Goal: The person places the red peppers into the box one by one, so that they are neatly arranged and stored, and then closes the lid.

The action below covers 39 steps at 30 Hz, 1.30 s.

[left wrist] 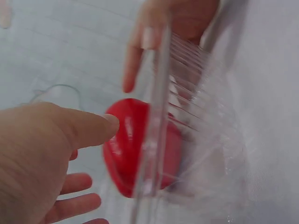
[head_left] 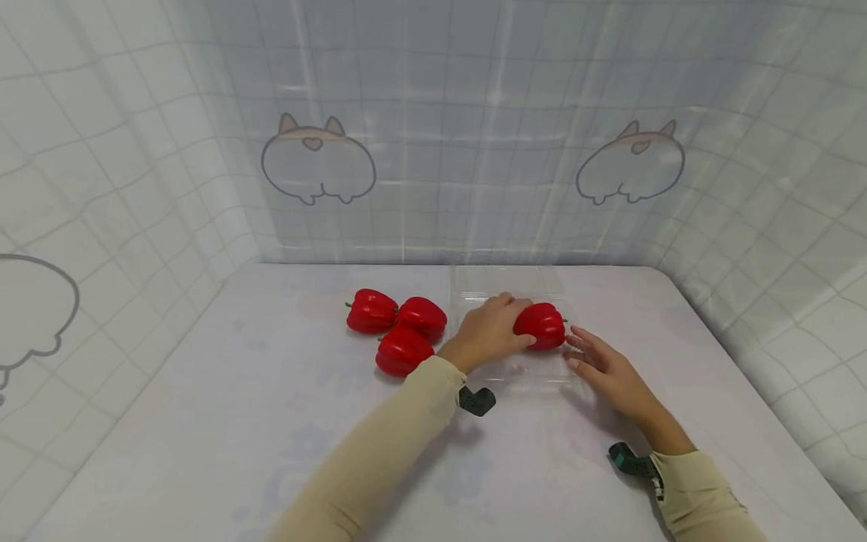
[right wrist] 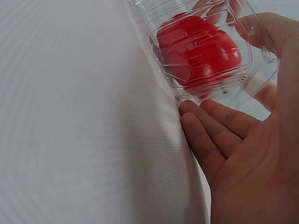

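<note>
A red bell pepper [head_left: 542, 327] sits inside a clear plastic clamshell box [head_left: 528, 374], whose lid [head_left: 501, 280] lies folded back toward the wall. My left hand [head_left: 493, 331] reaches over the box at the pepper's left side. In the left wrist view its thumb lies by the pepper, and its fingers are loosely spread; contact is hard to tell. At the box's right side is my right hand [head_left: 612, 376], fingers extended and holding nothing. In the right wrist view, its fingertips [right wrist: 189, 106] are beside the box wall, close to the tabletop.
Three more red bell peppers lie grouped left of the box: one at the back left [head_left: 372, 312], one behind on the right [head_left: 423, 318], one in front [head_left: 403, 351]. The white table [head_left: 271, 421] is enclosed by grid-patterned curtains [head_left: 433, 150].
</note>
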Available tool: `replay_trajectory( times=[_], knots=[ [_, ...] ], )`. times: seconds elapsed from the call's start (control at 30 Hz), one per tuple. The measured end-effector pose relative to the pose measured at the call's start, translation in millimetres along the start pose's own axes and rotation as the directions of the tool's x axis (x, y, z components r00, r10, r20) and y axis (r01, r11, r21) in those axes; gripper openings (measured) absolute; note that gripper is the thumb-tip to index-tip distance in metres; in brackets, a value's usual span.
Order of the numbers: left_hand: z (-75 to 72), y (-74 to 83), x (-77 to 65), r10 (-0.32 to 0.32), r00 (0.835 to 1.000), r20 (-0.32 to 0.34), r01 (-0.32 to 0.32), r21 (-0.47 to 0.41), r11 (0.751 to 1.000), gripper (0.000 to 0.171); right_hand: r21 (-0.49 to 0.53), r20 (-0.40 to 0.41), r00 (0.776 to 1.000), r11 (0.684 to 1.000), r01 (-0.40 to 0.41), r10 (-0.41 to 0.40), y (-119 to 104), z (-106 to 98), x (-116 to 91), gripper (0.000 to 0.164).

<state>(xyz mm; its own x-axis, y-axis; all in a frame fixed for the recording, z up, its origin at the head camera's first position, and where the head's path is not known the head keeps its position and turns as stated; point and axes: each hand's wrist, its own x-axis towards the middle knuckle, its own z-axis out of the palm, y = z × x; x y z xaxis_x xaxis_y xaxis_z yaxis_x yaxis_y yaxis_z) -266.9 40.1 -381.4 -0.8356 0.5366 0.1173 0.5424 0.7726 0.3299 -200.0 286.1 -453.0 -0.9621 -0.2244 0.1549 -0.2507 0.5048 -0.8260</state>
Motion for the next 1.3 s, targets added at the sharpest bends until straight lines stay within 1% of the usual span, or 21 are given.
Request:
replay_trajectory(
  times=[0.1,0.27,0.4,0.53,0.67,0.8,0.87,0.93,1.03,1.17,1.3],
  knots=[
    [-6.7,-2.5,-12.0,0.022,0.999,-0.033,-0.022,-0.016,1.000,0.060,-0.006,-0.003,1.000,1.000,-0.002,0.002,-1,0,0,0.066],
    [-14.7,-9.3,-34.8,0.065,0.994,-0.083,-0.063,0.023,0.998,0.052,-0.005,0.002,1.000,1.000,-0.009,0.009,-1,0,1,0.067],
    [-22.5,-17.9,-54.2,0.063,0.989,-0.135,-0.062,0.011,0.998,0.046,-0.012,0.004,1.000,1.000,-0.009,0.009,-2,0,1,0.067],
    [-28.6,-27.8,-72.0,0.051,0.977,-0.207,-0.057,-0.022,0.998,0.041,-0.009,0.000,1.000,1.000,-0.010,0.010,-3,-1,0,0.066],
    [-30.2,-39.1,-87.3,0.048,0.956,-0.288,-0.061,-0.037,0.997,0.033,-0.002,0.007,1.000,1.000,-0.017,0.017,-2,0,1,0.066],
    [-31.9,-50.8,-98.2,0.052,0.930,-0.364,-0.072,-0.042,0.997,0.032,-0.022,-0.005,1.000,1.000,-0.009,0.009,-2,0,1,0.066],
    [-31.9,-58.2,-103.4,0.034,0.917,-0.397,-0.062,-0.059,0.996,0.034,-0.022,-0.008,1.000,1.000,-0.007,0.007,-2,1,0,0.066],
    [-31.3,-66.1,-108.8,0.005,0.901,-0.433,-0.047,-0.085,0.995,0.035,-0.015,-0.004,1.000,1.000,-0.003,0.003,-2,1,0,0.066],
    [-29.4,-78.3,-117.3,-0.028,0.866,-0.500,-0.046,-0.134,0.990,0.034,-0.011,0.000,1.000,1.000,-0.004,0.004,-2,2,1,0.066],
    [-26.3,-92.0,-127.8,-0.066,0.811,-0.582,-0.052,-0.185,0.981,0.031,-0.014,-0.001,1.000,1.000,-0.014,0.014,-2,1,1,0.066],
    [-23.2,-104.4,-135.7,-0.127,0.766,-0.631,-0.017,-0.217,0.976,0.030,-0.021,-0.005,1.000,1.000,-0.022,0.022,-2,0,2,0.066]
  ],
)
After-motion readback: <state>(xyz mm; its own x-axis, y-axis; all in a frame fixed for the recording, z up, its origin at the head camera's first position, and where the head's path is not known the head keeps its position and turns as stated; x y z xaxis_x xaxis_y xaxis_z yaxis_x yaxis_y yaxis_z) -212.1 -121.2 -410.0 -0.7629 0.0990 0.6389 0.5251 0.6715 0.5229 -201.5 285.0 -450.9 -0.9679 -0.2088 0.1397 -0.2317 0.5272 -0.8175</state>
